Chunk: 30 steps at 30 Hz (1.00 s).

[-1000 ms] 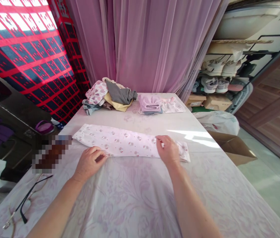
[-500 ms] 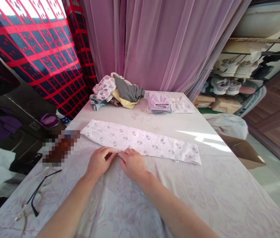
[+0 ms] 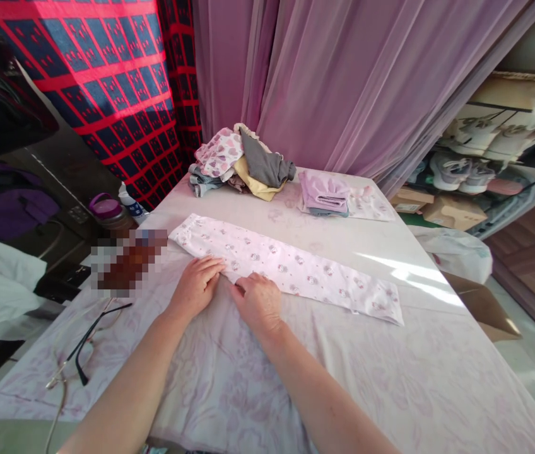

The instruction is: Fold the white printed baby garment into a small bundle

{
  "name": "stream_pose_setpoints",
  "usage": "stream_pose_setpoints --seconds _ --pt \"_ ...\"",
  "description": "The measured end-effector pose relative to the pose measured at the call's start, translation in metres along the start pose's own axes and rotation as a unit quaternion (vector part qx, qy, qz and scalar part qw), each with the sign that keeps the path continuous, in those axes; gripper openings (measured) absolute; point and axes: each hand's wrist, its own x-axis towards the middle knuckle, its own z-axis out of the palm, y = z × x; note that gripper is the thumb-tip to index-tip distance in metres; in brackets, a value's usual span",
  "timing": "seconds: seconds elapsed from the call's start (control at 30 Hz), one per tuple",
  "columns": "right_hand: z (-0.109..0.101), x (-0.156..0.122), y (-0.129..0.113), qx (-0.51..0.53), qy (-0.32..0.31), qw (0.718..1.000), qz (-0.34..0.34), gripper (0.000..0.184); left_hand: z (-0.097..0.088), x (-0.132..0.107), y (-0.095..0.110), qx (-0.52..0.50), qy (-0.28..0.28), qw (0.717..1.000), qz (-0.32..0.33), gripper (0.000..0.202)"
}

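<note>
- One long table [image 3: 419, 378] under a pale floral cloth fills our view, with open room on the cloth nearest us and to the right of our hands.
- Beyond the table's far edge hangs a sheer lilac curtain [image 3: 343, 82].
- A folded white printed garment [image 3: 286, 268] lies in a long strip across the table's middle, its right end short of the table's right edge.
- At the table's far end sit a heap of clothes [image 3: 241, 165] and, just beside it, a folded lilac stack [image 3: 324, 194].
- Near the table's left edge lie glasses [image 3: 88, 343].
- Our left hand [image 3: 195, 289] is open, fingertips touching the strip's near edge.
- Our right hand [image 3: 257, 304] curves just beside it, fingertips at that edge; we cannot tell whether they pinch the cloth.
</note>
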Motion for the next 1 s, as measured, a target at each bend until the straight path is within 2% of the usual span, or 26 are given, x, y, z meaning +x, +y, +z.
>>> stream_pose_setpoints --seconds 0.1,0.3,0.5,0.67,0.8,0.9,1.0 --pt "0.005 -0.001 0.000 -0.003 0.008 1.000 0.001 0.026 0.004 -0.002 0.001 0.025 -0.028 0.999 -0.033 0.040" --pt "0.013 -0.009 0.007 -0.001 0.030 0.998 -0.046 0.026 0.003 -0.001 0.007 0.066 -0.060 0.994 -0.065 0.045" --pt "0.017 -0.015 0.011 0.007 0.089 0.992 -0.084 0.022 0.004 -0.001 0.016 0.130 -0.048 0.987 -0.084 0.049" --pt "0.009 -0.014 0.023 0.051 0.160 0.979 -0.117 0.014 0.005 -0.003 0.017 0.141 -0.034 0.985 -0.095 0.053" --pt "0.004 -0.010 0.029 0.044 0.103 0.979 -0.169 0.026 0.005 -0.002 0.015 0.129 -0.037 0.986 -0.104 0.051" --pt "0.005 -0.007 0.027 0.039 0.067 0.987 -0.143 0.019 0.005 -0.001 0.013 0.124 -0.032 0.984 -0.124 0.044" --pt "0.006 -0.002 0.024 0.035 0.068 0.990 -0.121 0.016 0.005 0.000 0.011 0.117 -0.027 0.981 -0.155 0.043"
